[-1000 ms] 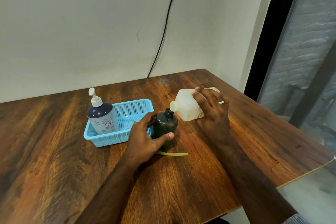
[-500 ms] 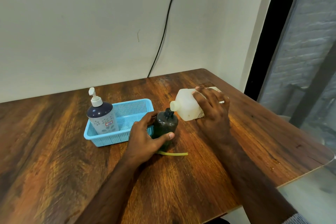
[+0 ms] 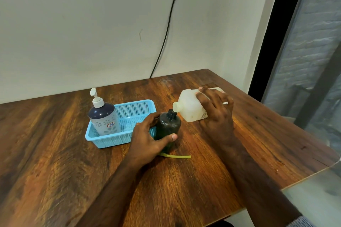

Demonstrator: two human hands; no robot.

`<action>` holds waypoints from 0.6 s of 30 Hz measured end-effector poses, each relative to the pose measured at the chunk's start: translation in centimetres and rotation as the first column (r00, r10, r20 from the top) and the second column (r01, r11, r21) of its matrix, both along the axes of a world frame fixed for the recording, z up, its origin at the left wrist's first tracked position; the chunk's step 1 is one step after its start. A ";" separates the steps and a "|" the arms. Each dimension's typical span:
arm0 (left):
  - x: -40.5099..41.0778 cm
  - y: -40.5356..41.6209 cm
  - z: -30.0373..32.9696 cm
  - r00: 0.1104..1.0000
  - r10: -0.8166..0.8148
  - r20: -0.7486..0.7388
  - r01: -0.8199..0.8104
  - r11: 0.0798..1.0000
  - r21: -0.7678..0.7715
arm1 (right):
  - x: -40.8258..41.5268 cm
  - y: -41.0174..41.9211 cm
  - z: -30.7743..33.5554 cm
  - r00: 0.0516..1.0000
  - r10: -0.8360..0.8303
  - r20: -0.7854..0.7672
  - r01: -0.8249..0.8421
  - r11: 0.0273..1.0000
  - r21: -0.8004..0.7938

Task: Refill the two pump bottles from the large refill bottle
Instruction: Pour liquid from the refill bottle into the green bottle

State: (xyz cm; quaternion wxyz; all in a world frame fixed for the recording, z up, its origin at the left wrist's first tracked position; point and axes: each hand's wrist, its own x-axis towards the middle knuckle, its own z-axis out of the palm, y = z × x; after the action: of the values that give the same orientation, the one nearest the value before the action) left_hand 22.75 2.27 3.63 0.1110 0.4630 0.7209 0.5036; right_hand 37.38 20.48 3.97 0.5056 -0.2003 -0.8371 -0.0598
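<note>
Right hand (image 3: 215, 114) grips tilted refill bottle (image 3: 188, 106), mouth over dark pump bottle (image 3: 167, 125); left hand (image 3: 149, 140) curled round dark bottle on surface (image 3: 203, 180).

Basket (image 3: 136, 108): light blue, perforated, centre-left of frame.
Cable (image 3: 167, 29): black, down the wall, upper centre.
Table (image 3: 55, 162): dark wood.

Two pump bottles (image 3: 103, 116) (image 3: 167, 125), one refill bottle (image 3: 188, 107), one basket (image 3: 118, 139), one tube (image 3: 177, 156)
</note>
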 end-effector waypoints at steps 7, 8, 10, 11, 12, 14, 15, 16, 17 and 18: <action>-0.1 0.1 -0.5 1.000 0.021 -0.008 -0.021 1.000 0.016 | 0.0 0.0 0.2 1.000 0.014 -0.015 -0.014 1.000 0.015; -0.2 0.1 -0.4 1.000 0.020 -0.005 -0.020 1.000 0.013 | 0.0 0.0 0.2 1.000 0.015 -0.017 -0.015 1.000 0.015; -0.2 0.1 -0.4 1.000 0.019 -0.009 -0.019 1.000 0.009 | 0.1 -0.1 0.2 1.000 0.012 -0.018 -0.012 1.000 0.017; -0.2 0.1 -0.4 1.000 0.019 -0.016 -0.019 1.000 0.006 | 0.1 -0.1 0.2 1.000 0.009 -0.016 -0.009 1.000 0.016; -0.2 0.1 -0.4 1.000 0.020 -0.019 -0.020 1.000 0.004 | 0.1 -0.1 0.2 1.000 0.007 -0.013 -0.007 1.000 0.014; -0.2 0.1 -0.4 1.000 0.021 -0.016 -0.021 1.000 0.002 | 0.1 0.0 0.1 1.000 0.007 -0.010 -0.007 1.000 0.012; -0.2 0.1 -0.4 1.000 0.019 -0.013 -0.019 1.000 0.004 | 0.1 0.0 0.1 1.000 0.007 -0.010 -0.007 1.000 0.013; -0.2 0.1 -0.3 1.000 0.018 -0.009 -0.018 1.000 0.006 | 0.1 0.0 0.1 1.000 0.007 -0.010 -0.007 1.000 0.015; -0.1 0.1 -0.3 1.000 0.016 -0.008 -0.016 1.000 0.006 | 0.1 0.0 0.1 1.000 0.007 -0.009 -0.006 1.000 0.017; -0.1 0.1 -0.3 1.000 0.015 -0.006 -0.015 1.000 0.006 | 0.1 0.0 0.1 1.000 0.006 -0.010 -0.006 1.000 0.019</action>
State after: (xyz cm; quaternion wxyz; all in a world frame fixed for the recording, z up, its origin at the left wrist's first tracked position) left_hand 22.67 2.39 3.31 0.1036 0.4595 0.7231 0.5053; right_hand 37.46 20.45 4.09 0.5118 -0.1933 -0.8345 -0.0654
